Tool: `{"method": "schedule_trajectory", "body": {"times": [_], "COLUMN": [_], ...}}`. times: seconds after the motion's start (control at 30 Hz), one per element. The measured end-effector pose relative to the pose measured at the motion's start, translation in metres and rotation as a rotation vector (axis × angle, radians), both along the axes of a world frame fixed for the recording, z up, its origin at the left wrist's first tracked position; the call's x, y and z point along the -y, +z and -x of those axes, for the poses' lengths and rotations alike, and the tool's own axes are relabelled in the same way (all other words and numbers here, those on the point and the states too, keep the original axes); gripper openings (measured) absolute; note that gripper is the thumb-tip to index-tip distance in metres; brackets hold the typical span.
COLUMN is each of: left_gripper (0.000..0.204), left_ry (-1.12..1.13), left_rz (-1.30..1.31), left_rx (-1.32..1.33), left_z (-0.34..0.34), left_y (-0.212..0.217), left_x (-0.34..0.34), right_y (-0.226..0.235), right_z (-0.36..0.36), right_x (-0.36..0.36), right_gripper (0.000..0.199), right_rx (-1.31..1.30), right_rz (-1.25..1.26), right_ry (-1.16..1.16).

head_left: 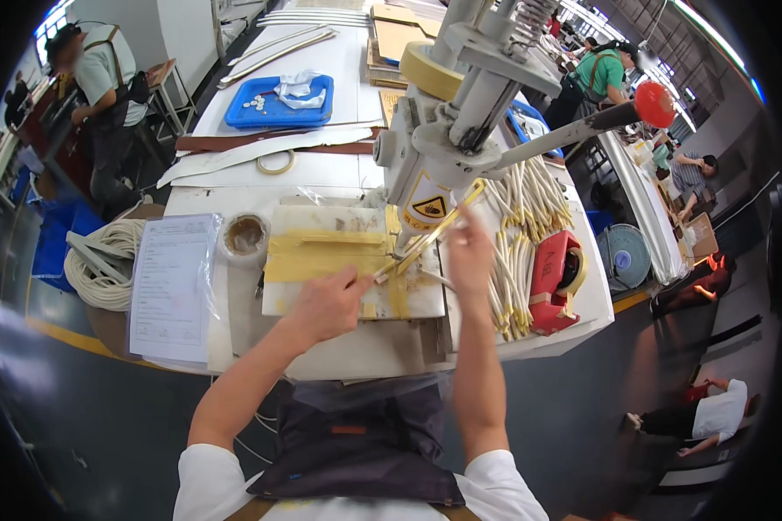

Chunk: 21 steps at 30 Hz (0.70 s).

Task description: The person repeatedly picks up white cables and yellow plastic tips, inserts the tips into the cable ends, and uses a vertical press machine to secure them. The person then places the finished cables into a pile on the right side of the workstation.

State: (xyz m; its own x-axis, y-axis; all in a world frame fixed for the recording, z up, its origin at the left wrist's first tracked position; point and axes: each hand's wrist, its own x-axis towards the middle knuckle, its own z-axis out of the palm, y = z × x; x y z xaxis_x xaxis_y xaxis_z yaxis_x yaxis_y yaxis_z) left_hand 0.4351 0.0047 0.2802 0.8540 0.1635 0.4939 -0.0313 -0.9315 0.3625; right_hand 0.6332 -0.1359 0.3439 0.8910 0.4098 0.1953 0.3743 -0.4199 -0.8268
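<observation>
My left hand (328,302) is closed, its thumb and fingertips pinching the lower end of a thin pale cord with yellow tape (427,240). The cord slants up to the right, passing close to the foot of a grey hand-lever press (422,152). My right hand (471,256) is beside the cord's upper part; motion smears its fingers, so its grip is unclear. Beneath the press lies a white board (285,302) with strips of yellow tape across it. Many cream cords with yellow-taped ends (514,260) lie just right of my right hand.
A red tape dispenser (547,291) stands at the right edge. The press lever with its red knob (654,105) juts right. On the left are a tape roll (245,236), a sleeved paper sheet (172,282) and coiled cord (104,273). Farther back sits a blue tray (278,115). Other people work around.
</observation>
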Motion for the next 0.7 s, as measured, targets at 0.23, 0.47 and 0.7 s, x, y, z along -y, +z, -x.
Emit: {"method": "schedule_trajectory", "body": {"times": [0.23, 0.47, 0.7], "left_gripper": [0.034, 0.032, 0.033], "left_ry": [0.005, -0.006, -0.006], "left_rz": [0.026, 0.025, 0.005], "left_rx": [0.010, -0.024, 0.025], "left_z": [0.001, 0.000, -0.005], "left_y": [-0.002, 0.000, 0.000], "left_x": [0.000, 0.002, 0.004], "right_y": [0.241, 0.244, 0.082], "right_z": [-0.009, -0.021, 0.048], "right_x": [0.031, 0.030, 0.083], "right_gripper": [0.054, 0.031, 0.032], "right_rx": [-0.106, 0.042, 0.529], "right_rz": [-1.125, -0.888, -1.033], "right_ry": [0.521, 0.678, 0.679]}}
